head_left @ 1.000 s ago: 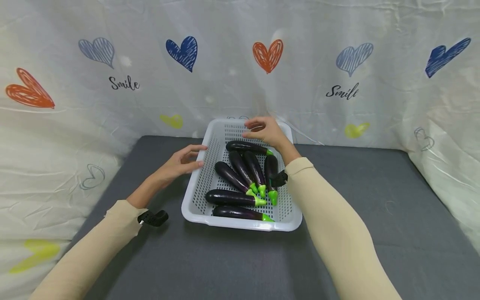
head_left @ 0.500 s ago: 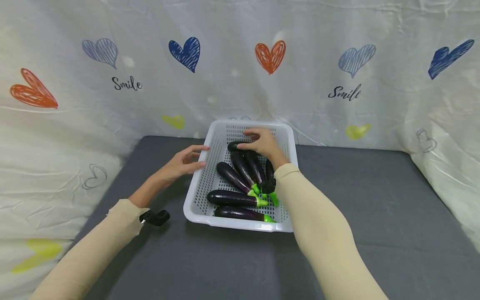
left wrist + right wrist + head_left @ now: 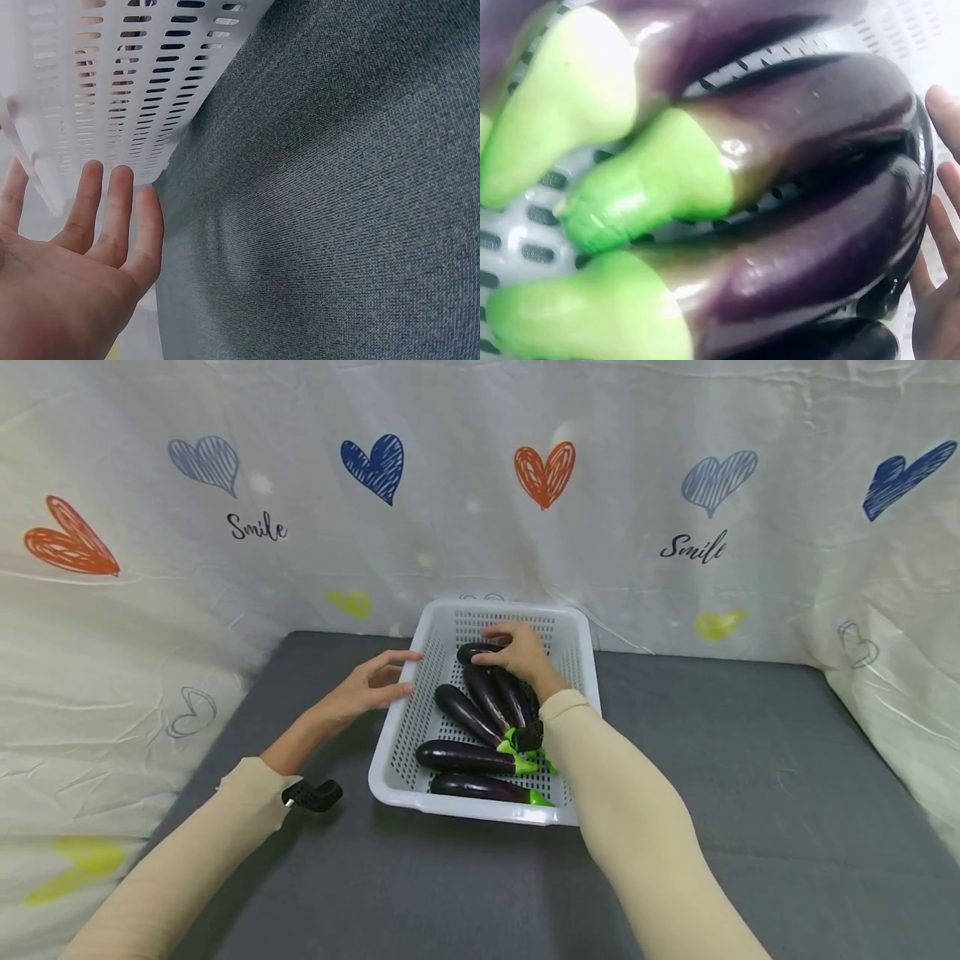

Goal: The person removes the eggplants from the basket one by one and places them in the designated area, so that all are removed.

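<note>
A white perforated plastic basket [image 3: 386, 752] holds several glossy dark purple eggplants [image 3: 465, 757] with green caps. My left hand [image 3: 363, 689] stays at the basket's left side, its fingertips and thumb at the rim. The left wrist view shows that hand's fingers [image 3: 116, 217] extended beside the slotted wall [image 3: 142, 90]. Inside the basket, my right hand [image 3: 522, 652] grips the farthest eggplant [image 3: 472, 652], thumb on its near side and fingers beyond it. The hand hides this eggplant's right end. Close up in the right wrist view, neighbouring eggplants [image 3: 810, 255] lie side by side.
Dark grey cloth [image 3: 450, 893] covers the table under and around the basket. Behind it hangs a pale curtain [image 3: 465, 552] printed with hearts and the word Smile. A black wrist strap [image 3: 313, 795] sits at the left cuff.
My right hand has come down from above the basket's far part onto the farthest eggplant and taken hold of it. The left hand has stayed at the rim.
</note>
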A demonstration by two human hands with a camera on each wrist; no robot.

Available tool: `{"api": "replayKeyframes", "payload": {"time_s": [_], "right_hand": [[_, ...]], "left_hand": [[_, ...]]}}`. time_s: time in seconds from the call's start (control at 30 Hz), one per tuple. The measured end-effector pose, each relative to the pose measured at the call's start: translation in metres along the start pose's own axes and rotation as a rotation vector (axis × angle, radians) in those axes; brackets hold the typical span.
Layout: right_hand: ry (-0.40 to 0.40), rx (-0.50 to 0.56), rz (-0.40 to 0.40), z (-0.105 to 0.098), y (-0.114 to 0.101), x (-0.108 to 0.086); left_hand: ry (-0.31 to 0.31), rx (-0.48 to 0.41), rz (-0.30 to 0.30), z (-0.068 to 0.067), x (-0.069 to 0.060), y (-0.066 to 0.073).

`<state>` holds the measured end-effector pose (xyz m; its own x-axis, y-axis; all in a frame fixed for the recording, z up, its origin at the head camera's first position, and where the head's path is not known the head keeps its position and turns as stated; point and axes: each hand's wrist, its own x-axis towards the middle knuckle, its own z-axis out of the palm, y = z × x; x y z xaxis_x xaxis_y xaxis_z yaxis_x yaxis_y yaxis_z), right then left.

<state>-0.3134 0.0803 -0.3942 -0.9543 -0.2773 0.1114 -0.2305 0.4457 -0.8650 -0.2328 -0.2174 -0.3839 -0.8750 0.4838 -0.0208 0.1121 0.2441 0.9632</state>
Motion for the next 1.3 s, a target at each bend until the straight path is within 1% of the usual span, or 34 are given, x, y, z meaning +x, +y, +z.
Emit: {"api": "replayKeyframes", "payload": {"time_s": [0.1,0.27,0.37,0.63,0.8,1.03,1.17,1.3], "right_hand": [[0.002,-0.01,0.012,0.003,0.0,0.001],[0.029,-0.016,0.033,0.005,0.0,0.003],[0.032,-0.035,0.02,0.006,0.001,0.004],[0.04,-0.15,-0.012,0.009,0.004,0.005],[0.048,-0.161,-0.021,0.009,0.004,0.006],[0.048,-0.151,-0.009,0.009,0.003,0.005],[0.049,-0.074,0.012,0.008,0.002,0.007],[0.064,-0.011,0.012,0.006,-0.003,0.01]], "left_hand": [[-0.004,-0.004,0.005,0.0,0.0,-0.001],[-0.006,-0.017,0.012,0.001,0.001,-0.001],[-0.005,-0.021,0.019,0.0,0.002,-0.002],[-0.008,-0.014,0.022,0.0,0.001,-0.001],[-0.01,-0.003,0.029,0.0,0.001,0.0],[-0.003,0.009,0.025,0.0,0.002,0.0],[0.006,0.02,0.023,0.001,0.003,0.0],[0.012,0.031,0.024,0.001,0.003,0.001]]}}
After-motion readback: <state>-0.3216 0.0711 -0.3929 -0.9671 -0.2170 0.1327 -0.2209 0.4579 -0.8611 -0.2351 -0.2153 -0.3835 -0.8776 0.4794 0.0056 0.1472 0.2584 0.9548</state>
